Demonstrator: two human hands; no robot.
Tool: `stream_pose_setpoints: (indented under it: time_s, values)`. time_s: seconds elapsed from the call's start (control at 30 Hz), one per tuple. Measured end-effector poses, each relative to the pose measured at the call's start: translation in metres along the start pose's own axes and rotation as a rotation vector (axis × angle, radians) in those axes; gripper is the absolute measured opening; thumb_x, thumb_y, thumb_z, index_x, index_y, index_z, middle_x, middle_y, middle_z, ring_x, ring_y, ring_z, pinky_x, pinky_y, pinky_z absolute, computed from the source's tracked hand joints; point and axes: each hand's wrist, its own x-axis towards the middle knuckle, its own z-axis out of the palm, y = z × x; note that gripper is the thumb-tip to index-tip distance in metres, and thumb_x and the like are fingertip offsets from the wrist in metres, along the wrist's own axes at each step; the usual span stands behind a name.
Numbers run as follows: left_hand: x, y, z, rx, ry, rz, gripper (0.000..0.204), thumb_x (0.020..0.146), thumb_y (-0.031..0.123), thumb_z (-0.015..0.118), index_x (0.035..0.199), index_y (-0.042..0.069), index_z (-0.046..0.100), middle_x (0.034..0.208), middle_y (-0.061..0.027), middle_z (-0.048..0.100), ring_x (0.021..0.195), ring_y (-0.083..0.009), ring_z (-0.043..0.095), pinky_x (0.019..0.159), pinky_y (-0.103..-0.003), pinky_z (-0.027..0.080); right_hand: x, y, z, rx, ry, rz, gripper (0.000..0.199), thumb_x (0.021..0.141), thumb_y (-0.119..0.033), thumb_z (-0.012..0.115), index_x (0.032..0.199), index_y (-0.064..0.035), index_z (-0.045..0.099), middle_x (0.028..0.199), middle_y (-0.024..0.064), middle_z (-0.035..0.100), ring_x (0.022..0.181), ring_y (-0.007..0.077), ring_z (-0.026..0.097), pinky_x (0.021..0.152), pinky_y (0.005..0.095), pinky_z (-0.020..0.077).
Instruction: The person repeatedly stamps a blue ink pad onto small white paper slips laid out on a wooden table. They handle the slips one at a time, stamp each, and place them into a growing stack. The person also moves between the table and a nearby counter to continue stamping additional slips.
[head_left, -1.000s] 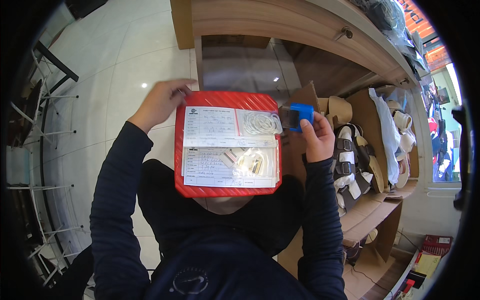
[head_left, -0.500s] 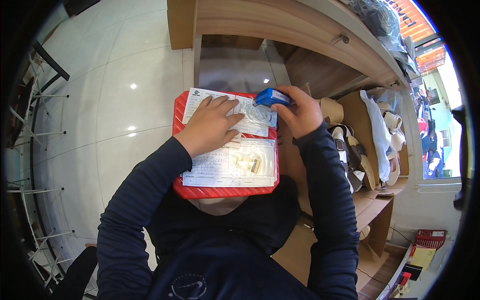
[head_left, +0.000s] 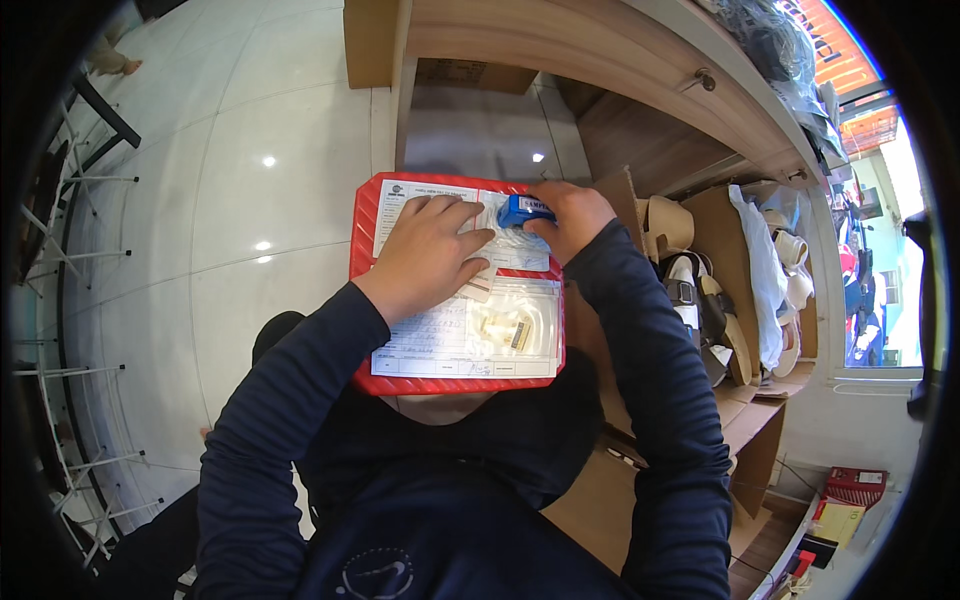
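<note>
Right hand is clenching a blue tape dispenser at the red parcel's far right corner.
Left hand is lying flat and released, pressing the paper label on the parcel's far half.

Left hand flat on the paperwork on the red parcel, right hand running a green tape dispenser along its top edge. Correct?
Not quite: the tape dispenser is blue, not green, as the head view shows. The rest holds: left hand lies flat on the paperwork on the red parcel, and right hand holds the dispenser at the top edge.
</note>
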Motion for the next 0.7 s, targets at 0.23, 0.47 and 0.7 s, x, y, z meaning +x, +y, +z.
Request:
stream_pose_setpoints:
  time_s: [0.23,0.47,0.7]
  values:
    - [0.008,-0.013,-0.017,-0.036,-0.08,-0.118,0.034,0.085,0.025,0.071,0.115,0.008,0.07,0.128,-0.0123,0.059,0.124,-0.0313,0.049,0.105,-0.046,0.037,0.002,-0.004,-0.003,-0.075,-0.017,0.012,0.037,0.076,-0.018,0.077,0.109,-0.0055,0.068,0.103,0.0178,0.069,0.095,0.0363,0.066,0.086,0.0421,0.0523]
    - [0.012,-0.017,-0.014,0.046,-0.128,-0.129,0.051,0.082,0.03,0.075,0.127,0.009,0.064,0.142,-0.0155,0.049,0.134,-0.0345,0.041,0.113,-0.052,0.027,0.001,-0.009,-0.006,-0.094,-0.043,0.046,0.038,0.076,-0.02,0.077,0.11,-0.0066,0.067,0.101,0.0173,0.07,0.094,0.0353,0.067,0.085,0.0421,0.0526]
    - [0.008,-0.018,-0.016,0.025,-0.131,-0.15,0.056,0.079,0.034,0.077,0.127,0.009,0.065,0.143,-0.0148,0.048,0.134,-0.0325,0.039,0.112,-0.049,0.026,0.006,-0.009,-0.01,-0.137,-0.11,0.058,0.038,0.076,-0.02,0.078,0.11,-0.007,0.067,0.098,0.0167,0.071,0.092,0.0354,0.067,0.083,0.0423,0.053]
